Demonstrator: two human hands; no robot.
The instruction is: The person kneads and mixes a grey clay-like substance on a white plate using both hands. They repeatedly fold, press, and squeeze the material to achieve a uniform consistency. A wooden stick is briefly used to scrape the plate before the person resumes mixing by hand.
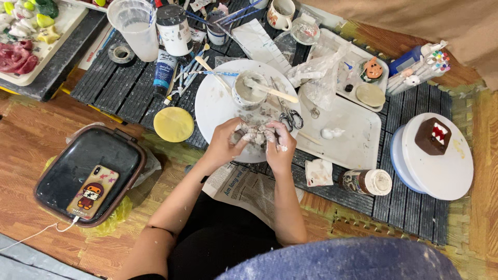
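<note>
While curled, both hands' fingers pinch a clay lump.

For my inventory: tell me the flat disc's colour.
Pale yellow; the flat disc shows best in the head view.

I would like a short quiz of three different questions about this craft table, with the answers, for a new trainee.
1. True or false: both hands hold the white clay lump over the round white board.
2. What lies on the dark container lid? A) scissors B) a phone C) a brush
3. What stands on the white turntable at the right?

Key: 1. True; left hand and right hand both grip it. 2. B, the phone. 3. A brown block figure.
</note>
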